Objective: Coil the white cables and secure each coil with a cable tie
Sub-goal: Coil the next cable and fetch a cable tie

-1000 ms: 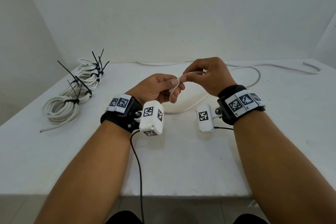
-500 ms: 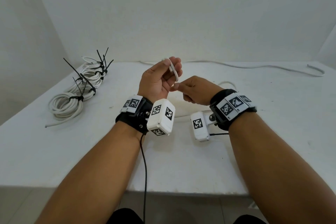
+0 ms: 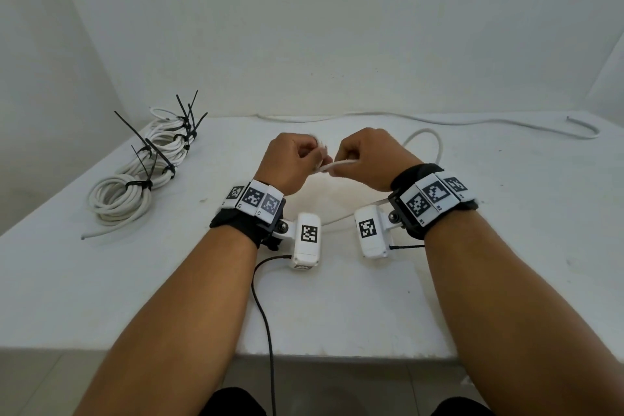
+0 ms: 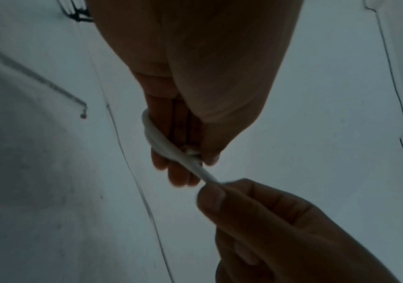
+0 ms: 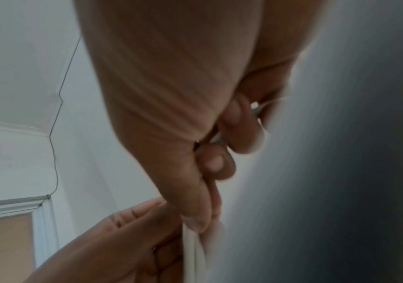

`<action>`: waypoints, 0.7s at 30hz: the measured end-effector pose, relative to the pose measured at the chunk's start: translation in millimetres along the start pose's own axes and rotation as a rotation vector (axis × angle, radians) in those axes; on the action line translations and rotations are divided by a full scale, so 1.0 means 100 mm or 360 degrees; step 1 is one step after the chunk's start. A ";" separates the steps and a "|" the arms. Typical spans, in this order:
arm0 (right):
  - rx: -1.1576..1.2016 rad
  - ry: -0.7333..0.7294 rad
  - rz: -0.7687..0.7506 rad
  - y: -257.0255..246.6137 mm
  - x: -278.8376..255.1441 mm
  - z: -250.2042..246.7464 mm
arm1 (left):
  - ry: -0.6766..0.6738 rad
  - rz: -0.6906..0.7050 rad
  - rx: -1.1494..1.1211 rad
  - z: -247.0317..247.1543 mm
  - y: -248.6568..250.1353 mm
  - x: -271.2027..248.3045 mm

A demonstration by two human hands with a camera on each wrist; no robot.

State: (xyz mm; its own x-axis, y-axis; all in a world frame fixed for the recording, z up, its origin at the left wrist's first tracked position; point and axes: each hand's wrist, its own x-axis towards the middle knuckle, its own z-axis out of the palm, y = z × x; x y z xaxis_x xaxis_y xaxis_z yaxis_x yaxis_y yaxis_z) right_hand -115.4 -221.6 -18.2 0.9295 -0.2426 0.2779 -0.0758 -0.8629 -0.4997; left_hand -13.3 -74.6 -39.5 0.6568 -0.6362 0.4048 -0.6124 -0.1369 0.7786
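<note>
Both hands are raised over the middle of the white table (image 3: pixel 472 280). A white cable (image 3: pixel 332 165) runs between them. In the left wrist view the cable (image 4: pixel 161 143) is looped around the fingers of my left hand (image 4: pixel 183 160), whose thumb pins it. My left hand (image 3: pixel 297 162) is curled in the head view. My right hand (image 3: pixel 368 159) pinches the cable (image 5: pixel 193 249) just right of the loop; the right hand (image 5: pixel 210 191) fills its wrist view. The rest of the cable (image 3: pixel 472 121) trails along the table's far edge.
Several coiled white cables (image 3: pixel 135 186) bound with black cable ties (image 3: pixel 138 184) lie at the far left of the table. A black lead (image 3: pixel 263 314) hangs from the left wrist camera over the front edge. White walls close in behind and on both sides.
The left hand has turned from upright to curled and level, with the cable now looped round its fingers. The right hand rose and pulled the cable taut beside it.
</note>
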 end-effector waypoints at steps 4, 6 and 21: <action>-0.0049 0.0248 0.0086 0.09 0.00 -0.06 | -0.0417 -0.0212 0.0062 -0.05 0.05 -0.01; -0.0098 0.0374 0.0099 0.13 0.01 -0.08 | -0.0524 -0.0284 -0.0155 -0.06 0.09 -0.02; 0.0013 0.0234 0.0092 0.24 0.07 -0.04 | -0.0225 -0.0551 -0.1802 -0.21 0.12 0.00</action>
State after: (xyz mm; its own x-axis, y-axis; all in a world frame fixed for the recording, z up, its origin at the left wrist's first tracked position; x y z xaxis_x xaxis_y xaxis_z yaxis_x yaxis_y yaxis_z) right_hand -112.5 -246.0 -24.9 0.8607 -0.3546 0.3652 -0.1243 -0.8421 -0.5248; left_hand -12.0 -60.4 -20.0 0.6127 -0.7853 0.0890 0.3709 0.3850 0.8451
